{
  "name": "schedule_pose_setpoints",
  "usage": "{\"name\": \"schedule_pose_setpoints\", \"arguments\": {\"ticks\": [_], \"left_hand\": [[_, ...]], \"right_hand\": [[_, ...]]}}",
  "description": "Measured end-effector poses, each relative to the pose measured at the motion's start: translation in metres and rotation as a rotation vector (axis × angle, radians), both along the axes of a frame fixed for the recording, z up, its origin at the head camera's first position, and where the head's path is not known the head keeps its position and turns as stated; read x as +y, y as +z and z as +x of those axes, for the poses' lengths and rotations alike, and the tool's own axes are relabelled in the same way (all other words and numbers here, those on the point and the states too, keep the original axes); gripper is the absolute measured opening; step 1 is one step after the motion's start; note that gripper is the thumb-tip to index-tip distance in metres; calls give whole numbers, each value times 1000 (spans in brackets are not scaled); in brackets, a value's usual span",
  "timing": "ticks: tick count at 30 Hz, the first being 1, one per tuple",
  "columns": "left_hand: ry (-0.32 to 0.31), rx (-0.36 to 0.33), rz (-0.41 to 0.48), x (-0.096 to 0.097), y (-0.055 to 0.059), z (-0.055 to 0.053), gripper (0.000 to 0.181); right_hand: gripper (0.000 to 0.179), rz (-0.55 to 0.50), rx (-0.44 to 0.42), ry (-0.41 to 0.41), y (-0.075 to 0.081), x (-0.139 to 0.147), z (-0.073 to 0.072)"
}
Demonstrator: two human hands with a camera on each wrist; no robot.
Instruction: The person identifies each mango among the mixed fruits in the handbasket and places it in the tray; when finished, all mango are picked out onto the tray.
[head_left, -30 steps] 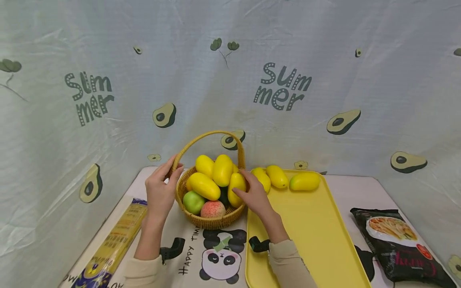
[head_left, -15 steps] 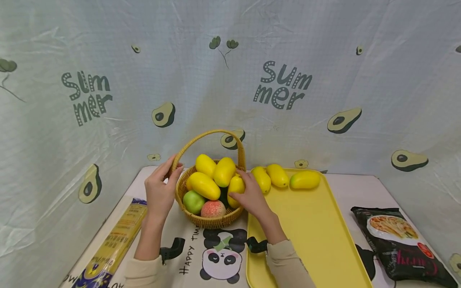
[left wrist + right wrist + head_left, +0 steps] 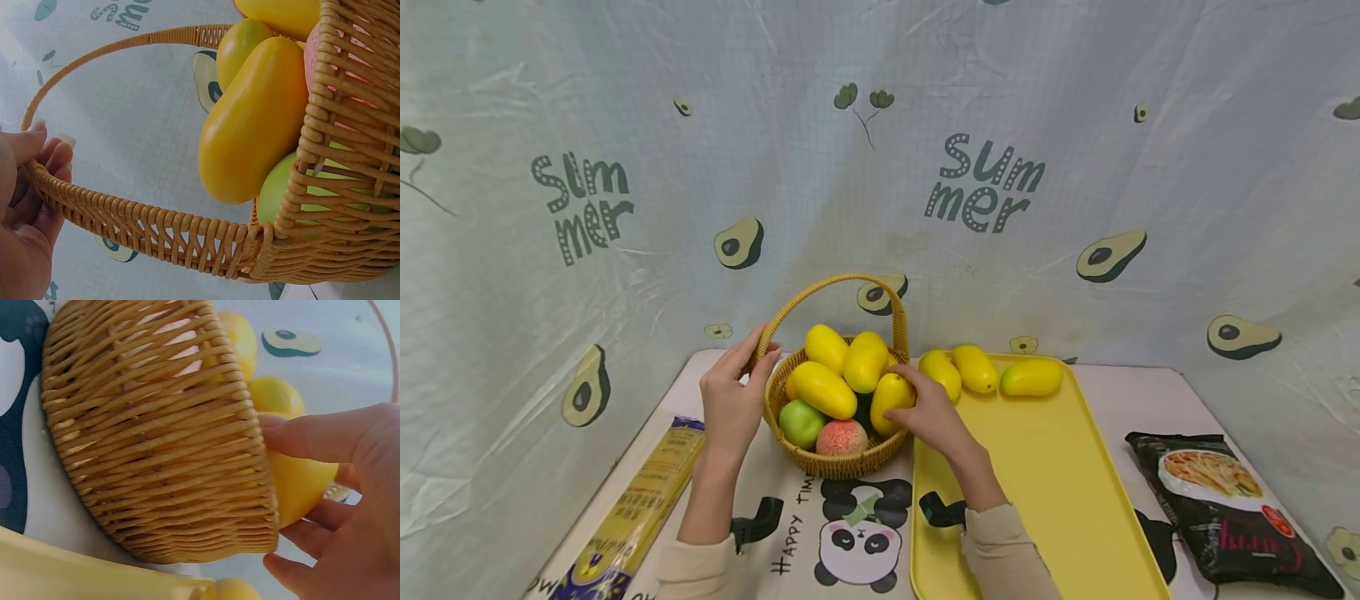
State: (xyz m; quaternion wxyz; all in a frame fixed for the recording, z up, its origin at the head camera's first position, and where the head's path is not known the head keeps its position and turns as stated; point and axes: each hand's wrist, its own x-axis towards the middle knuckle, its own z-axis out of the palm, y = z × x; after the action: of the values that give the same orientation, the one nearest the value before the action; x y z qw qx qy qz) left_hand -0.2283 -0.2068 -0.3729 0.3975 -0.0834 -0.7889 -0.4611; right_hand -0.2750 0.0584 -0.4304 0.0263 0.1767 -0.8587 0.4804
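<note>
A wicker basket (image 3: 850,463) holds several yellow mangoes, a green apple (image 3: 801,423) and a pink peach (image 3: 842,437). My left hand (image 3: 732,408) grips the left side of its arched handle (image 3: 805,292); the left wrist view shows thumb and fingers curled round the handle (image 3: 144,219). At the basket's right side, my right hand (image 3: 934,415) holds a mango (image 3: 889,403) between thumb and fingers. That mango (image 3: 300,487) sits at the rim in the right wrist view, with the thumb on one side and fingers on the other. A dark item beneath the mangoes is mostly hidden.
Right of the basket lies a yellow tray (image 3: 1037,483); at its far end are two mangoes side by side and another mango (image 3: 1032,377) lying crosswise. A long yellow packet (image 3: 632,508) lies at left, a black food bag (image 3: 1228,508) at right. A printed curtain (image 3: 880,183) hangs behind.
The mango in my right hand has settled slightly lower in the basket, and the upper middle mango has shifted down a little. My left hand stays on the handle.
</note>
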Motion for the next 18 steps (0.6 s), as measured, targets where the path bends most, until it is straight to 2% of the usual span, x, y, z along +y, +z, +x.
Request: {"name": "schedule_pose_setpoints", "arguments": {"ticks": [11,18], "left_hand": [[0,0,6,0,-1,-1,38],[9,-9,-3,-1,0,0,39]], "right_hand": [[65,-154,61,-33,19,19,3],[58,-153,107,-40,24,34,5]]}}
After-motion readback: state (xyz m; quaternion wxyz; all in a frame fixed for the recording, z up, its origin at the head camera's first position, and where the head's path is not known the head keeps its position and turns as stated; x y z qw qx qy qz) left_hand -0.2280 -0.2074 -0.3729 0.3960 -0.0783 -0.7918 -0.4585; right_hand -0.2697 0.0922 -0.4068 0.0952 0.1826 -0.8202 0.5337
